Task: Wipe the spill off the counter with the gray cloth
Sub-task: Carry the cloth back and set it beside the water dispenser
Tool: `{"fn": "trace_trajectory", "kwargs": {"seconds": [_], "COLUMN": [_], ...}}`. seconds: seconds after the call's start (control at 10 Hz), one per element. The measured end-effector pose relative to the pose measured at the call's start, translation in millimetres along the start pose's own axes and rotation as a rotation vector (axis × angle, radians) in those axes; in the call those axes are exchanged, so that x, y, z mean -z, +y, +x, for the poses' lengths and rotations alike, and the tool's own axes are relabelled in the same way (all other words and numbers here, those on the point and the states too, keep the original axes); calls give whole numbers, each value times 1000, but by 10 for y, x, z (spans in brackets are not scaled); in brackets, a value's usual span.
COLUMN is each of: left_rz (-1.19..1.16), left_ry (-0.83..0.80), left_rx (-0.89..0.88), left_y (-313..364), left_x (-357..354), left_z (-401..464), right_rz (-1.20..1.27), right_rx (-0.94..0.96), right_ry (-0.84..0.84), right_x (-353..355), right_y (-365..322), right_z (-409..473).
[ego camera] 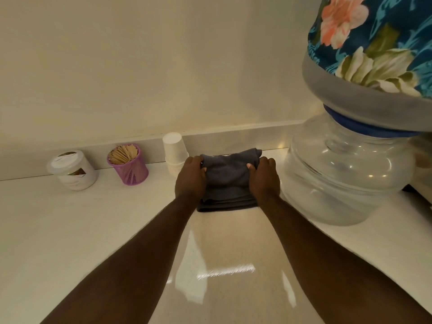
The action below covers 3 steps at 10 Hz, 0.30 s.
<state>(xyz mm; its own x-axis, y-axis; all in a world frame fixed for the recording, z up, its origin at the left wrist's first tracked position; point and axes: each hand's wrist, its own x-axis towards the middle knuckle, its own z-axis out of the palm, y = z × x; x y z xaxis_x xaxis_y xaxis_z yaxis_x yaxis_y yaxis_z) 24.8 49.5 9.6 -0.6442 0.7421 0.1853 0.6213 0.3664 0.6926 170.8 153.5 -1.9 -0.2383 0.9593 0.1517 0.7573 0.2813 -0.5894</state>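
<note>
Two hands [228,177], one cloth [228,181], two cups [174,148], one jar [73,170], one holder [128,163], one bottle [346,174].

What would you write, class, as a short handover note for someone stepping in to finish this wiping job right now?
Left hand: gripping the left side of the folded dark gray cloth.
Right hand: gripping its right side.
Cloth: flat on the glossy white counter, near the back wall, beside the clear plastic water jug.
Done: cloth folded and in both hands. A shiny patch in front of the cloth may be wet; cannot tell.
Left: wipe the counter and check for remaining liquid.
</note>
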Motion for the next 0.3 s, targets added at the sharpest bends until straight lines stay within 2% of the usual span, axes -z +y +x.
{"fn": "trace_trajectory", "kwargs": {"seconds": [0.1, 0.2, 0.3], "left_rz": [42, 190, 292], "left_ry": [-76, -159, -157], "left_rx": [22, -79, -177], "left_y": [-37, -55, -56], "left_x": [-52, -43, 15], "left_z": [-34, -174, -280], "right_rz": [9, -28, -115], "right_rx": [-37, -18, 64], "right_ry": [-84, -120, -44], "right_x": [-36, -17, 39], "right_y": [10, -4, -21], "right_z": [13, -121, -223]}}
